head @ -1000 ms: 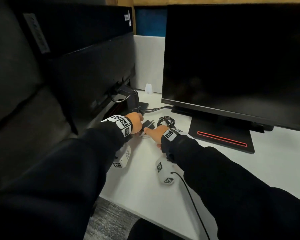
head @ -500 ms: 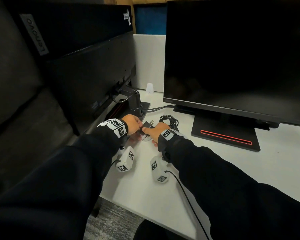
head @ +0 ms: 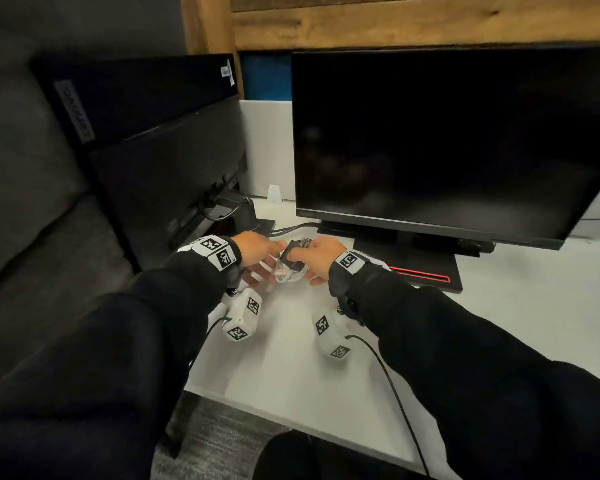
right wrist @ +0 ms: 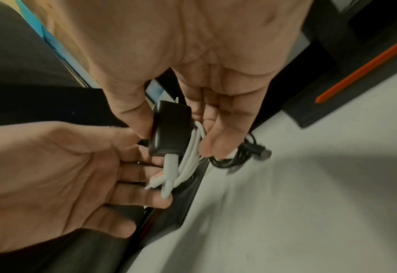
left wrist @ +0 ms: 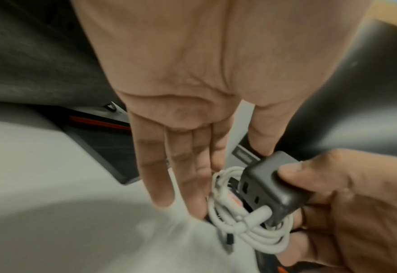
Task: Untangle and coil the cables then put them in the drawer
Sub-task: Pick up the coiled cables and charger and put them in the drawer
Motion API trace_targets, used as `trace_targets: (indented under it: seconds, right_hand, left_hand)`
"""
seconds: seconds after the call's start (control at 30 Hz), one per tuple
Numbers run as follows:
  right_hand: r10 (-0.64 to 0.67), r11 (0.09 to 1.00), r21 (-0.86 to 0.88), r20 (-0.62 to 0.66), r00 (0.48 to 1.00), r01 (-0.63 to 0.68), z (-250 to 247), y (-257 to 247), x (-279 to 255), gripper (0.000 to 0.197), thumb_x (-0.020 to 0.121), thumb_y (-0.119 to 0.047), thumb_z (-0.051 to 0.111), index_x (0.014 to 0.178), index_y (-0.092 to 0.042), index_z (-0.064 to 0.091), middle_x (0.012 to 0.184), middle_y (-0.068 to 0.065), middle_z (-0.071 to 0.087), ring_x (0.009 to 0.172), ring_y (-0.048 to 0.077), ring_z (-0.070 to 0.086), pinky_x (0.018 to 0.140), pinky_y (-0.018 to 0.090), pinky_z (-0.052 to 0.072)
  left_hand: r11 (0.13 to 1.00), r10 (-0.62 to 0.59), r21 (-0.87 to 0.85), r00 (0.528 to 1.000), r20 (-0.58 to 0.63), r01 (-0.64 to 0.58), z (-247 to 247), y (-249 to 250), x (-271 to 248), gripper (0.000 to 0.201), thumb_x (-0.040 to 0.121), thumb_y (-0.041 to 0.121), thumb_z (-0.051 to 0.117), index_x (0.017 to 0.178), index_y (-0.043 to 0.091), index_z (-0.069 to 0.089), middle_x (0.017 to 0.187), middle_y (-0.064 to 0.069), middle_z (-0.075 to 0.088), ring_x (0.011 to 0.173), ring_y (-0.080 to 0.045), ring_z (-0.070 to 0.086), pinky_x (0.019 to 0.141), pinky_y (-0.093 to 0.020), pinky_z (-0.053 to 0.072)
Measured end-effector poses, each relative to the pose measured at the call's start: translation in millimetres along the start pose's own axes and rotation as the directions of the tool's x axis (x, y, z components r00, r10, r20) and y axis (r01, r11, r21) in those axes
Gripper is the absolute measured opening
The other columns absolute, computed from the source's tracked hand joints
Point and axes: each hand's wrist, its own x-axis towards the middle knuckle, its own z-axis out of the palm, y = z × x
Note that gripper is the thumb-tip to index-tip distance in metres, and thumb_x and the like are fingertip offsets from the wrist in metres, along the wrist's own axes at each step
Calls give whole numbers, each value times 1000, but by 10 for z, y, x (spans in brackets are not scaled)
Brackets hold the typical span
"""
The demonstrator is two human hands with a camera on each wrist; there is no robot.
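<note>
- I see my right hand (head: 321, 255) grasping the dark charger block (left wrist: 272, 186) between thumb and fingers, white cable coil (left wrist: 246, 223) against it, above the white desk (head: 291, 368).
- My left hand (head: 257, 252) is released, straight fingers (right wrist: 132, 175) touching the coil.
- A black cable bundle (right wrist: 239, 157) lies on the desk near the monitor base (head: 426, 268).

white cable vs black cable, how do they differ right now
The white cable is lifted, bundled against the dark charger that the right hand grips; the black cable lies untouched on the desk. The left hand is flat beside the white one. Both are looped.
</note>
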Motion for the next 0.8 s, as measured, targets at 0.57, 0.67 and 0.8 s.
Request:
trace_targets:
  seconds: [0.57,0.67,0.8]
  right_hand:
    - [-162,981,-171,-496,853,87,-2794,-282,-2189,19,83,-27,73,85,-12,62,81,7,70,75,21,73,67,37,64]
    - [-143,980,-198,-571,808,33,-3261,-202,-2605,23,83,-31,72,93,-12,64,85,6,73,73,19,74,65,33,63]
    - [-90,976,-211,-620,780,-56,-3730,27,-3087,31,84,-30,70,105,-8,65,93,9,75,77,20,76,65,32,63]
  left_hand:
    - [768,638,-61,756,146,-637,1654,2335,-1175,30,101,42,52,103,14,65,88,-4,71,67,-17,71,56,-29,52]
    - [714,693,-69,689,214,-697,2035,2694,-1441,31,100,42,53,105,14,66,91,-6,71,68,-19,72,57,-30,53]
    - [660,723,-41,621,303,-750,2571,3028,-1719,35,101,40,52,115,11,65,100,-10,71,71,-19,72,64,-32,54]
